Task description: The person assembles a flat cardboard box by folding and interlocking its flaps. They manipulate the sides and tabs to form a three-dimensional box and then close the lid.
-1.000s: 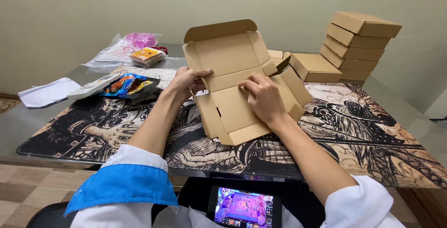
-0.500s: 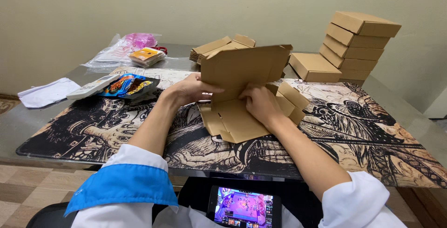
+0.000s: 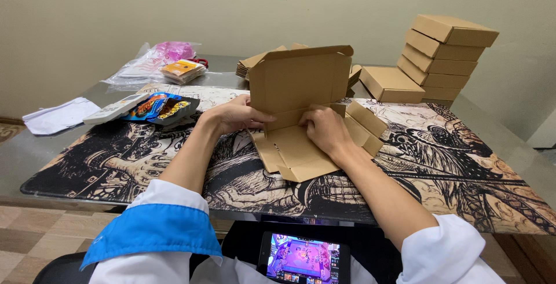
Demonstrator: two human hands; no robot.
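Fingers of left hand (image 3: 234,116) and right hand (image 3: 325,130) pinch the cardboard box (image 3: 301,104) between them.

Stacked boxes (image 3: 446,55), snack packets (image 3: 162,108), phone (image 3: 303,258)

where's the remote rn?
Head view, left side of the table: the white remote lies beside the snack packet, left of the left hand, just right of the white papers.
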